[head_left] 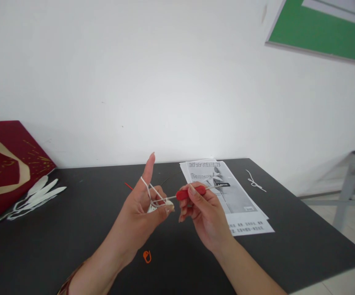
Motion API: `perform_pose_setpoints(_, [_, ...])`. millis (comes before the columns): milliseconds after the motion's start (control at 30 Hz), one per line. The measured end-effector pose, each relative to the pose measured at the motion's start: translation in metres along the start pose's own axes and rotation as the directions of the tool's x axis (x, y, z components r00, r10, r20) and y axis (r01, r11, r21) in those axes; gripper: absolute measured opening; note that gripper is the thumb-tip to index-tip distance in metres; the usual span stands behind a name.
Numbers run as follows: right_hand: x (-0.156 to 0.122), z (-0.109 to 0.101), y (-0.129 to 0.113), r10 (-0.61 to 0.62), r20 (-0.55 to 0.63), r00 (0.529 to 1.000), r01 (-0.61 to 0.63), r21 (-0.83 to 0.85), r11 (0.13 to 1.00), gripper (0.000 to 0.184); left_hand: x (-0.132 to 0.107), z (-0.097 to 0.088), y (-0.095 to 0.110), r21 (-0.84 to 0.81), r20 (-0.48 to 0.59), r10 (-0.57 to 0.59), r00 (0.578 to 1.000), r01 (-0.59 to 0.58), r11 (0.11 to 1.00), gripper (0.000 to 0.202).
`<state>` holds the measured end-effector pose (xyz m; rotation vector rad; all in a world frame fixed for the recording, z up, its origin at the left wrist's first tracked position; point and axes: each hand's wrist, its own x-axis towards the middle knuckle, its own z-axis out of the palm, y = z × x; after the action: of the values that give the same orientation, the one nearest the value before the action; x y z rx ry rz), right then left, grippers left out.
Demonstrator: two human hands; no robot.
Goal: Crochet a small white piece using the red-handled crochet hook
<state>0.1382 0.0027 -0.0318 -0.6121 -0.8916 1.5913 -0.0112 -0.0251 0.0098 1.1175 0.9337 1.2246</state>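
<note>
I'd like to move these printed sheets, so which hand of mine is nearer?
Right. Your right hand overlaps the left side of the printed sheets in this view; your left hand is farther off, to their left.

From where I stand: bare tabletop point(88, 213) offers a passage between left hand point(140, 207) and white petal-shaped pieces point(46, 191); red bag point(5, 172) obstructs beyond those. Hook point(183, 194) and white yarn point(157, 191) bar the gap between left and right hand point(204, 211). Orange marker point(147, 257) lies low between the forearms. Wall point(134, 82) closes the back.
</note>
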Motion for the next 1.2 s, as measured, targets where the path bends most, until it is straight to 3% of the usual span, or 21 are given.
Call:
perform_pose_setpoints(233, [-0.003,0.004,0.005,-0.019,-0.026,0.999,0.017,-0.073,0.997,0.018,0.0,0.004,0.004,-0.047,-0.014,-0.049,0.999,0.048,0.998,0.099])
perform_pose_setpoints(500, [0.001,0.002,0.005,0.01,-0.086,0.996,-0.017,-0.076,0.997,0.021,0.008,0.004,-0.011,0.164,-0.088,0.058,0.994,-0.043,0.986,0.102])
perform_pose_setpoints(900, [0.003,0.002,-0.001,0.092,-0.039,0.995,-0.091,0.011,0.996,0.02,0.011,0.003,-0.014,0.18,0.043,-0.078,0.996,0.069,0.981,0.105])
perform_pose_setpoints(1200, [0.001,0.0,-0.002,0.006,-0.045,0.999,-0.008,-0.037,0.999,0.019,0.012,-0.007,-0.003,0.058,0.112,-0.091,0.99,0.085,0.995,0.092])
